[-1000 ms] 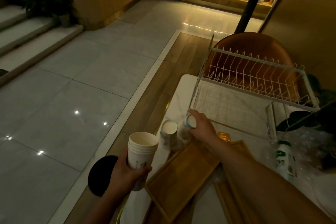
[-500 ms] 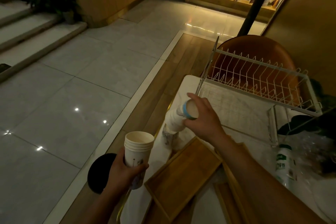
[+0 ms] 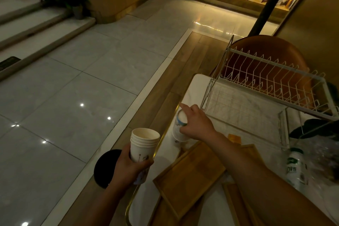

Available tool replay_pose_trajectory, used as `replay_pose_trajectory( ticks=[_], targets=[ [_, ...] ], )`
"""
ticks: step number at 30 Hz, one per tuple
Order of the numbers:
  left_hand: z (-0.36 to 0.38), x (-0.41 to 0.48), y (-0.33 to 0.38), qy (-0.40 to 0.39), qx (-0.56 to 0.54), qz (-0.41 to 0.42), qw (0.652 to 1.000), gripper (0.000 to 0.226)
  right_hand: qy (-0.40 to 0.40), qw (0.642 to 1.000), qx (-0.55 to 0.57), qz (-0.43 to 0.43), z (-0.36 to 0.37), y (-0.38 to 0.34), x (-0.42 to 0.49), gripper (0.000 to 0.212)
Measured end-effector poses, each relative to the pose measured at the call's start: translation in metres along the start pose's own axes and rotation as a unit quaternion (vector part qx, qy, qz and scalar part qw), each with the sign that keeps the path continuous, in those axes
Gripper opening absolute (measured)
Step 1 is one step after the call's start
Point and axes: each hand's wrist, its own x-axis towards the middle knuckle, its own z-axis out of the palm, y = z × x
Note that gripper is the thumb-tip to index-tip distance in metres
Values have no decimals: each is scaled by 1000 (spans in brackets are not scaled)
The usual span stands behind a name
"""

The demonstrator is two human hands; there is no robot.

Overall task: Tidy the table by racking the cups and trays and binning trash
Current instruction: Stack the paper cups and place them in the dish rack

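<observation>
My left hand [image 3: 131, 168] grips a stack of nested white paper cups [image 3: 144, 144], upright, just off the table's left edge. My right hand [image 3: 195, 124] holds another white paper cup [image 3: 179, 127] by its base, upside down, low over the table's left side; what lies under it is hidden. A wooden tray [image 3: 189, 178] lies on the white table [image 3: 198, 82] just below that hand, with a second wooden tray [image 3: 236, 205] partly under my forearm. A white wire dish rack [image 3: 271, 82] stands at the table's far end.
A black round bin [image 3: 105, 168] sits on the floor left of the table, behind my left hand. A small white bottle with a green label [image 3: 295, 169] and crumpled clear plastic [image 3: 322, 159] lie at the right. A brown chair [image 3: 269, 49] stands behind the rack.
My right hand lifted a cup off the table, turned it upside down and lowered it where the other cup stood. The left hand kept its stack almost still.
</observation>
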Motion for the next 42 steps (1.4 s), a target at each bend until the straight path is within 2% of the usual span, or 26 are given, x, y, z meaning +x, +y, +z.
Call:
replay_pose_trajectory(
  ticks=[5, 8, 12, 15, 24, 28, 33, 35, 39, 42],
  targets=[
    [1, 9, 4, -4, 2, 8, 1000, 69, -72, 996, -48, 0, 13, -2, 4, 89],
    [1, 11, 4, -17, 3, 11, 1000, 72, -76, 993, -87, -6, 21, -6, 7, 89],
    [6, 10, 9, -34, -4, 16, 999, 78, -96, 986, -136, -28, 33, -12, 14, 72],
    [8, 9, 9, -32, -7, 17, 999, 78, -88, 986, -136, -26, 41, -11, 15, 61],
    [6, 8, 17, -20, -12, 11, 1000, 74, -78, 988, -132, -17, 49, -9, 14, 62],
    [5, 6, 16, -20, -9, 9, 1000, 72, -80, 976, -196, -44, 41, -7, 14, 64],
    [5, 3, 10, -11, 1, -3, 1000, 69, -101, 953, -271, -89, 31, -18, 16, 46],
    [4, 2, 9, -11, -4, -10, 1000, 71, -121, 947, -287, -81, 26, -23, 19, 49],
    [3, 1, 10, -9, -4, -5, 1000, 71, -147, 927, -339, -57, 17, -23, 27, 70],
    [1, 2, 11, -13, -10, -2, 1000, 72, -121, 941, -314, -42, 16, -10, 30, 71]
  ],
)
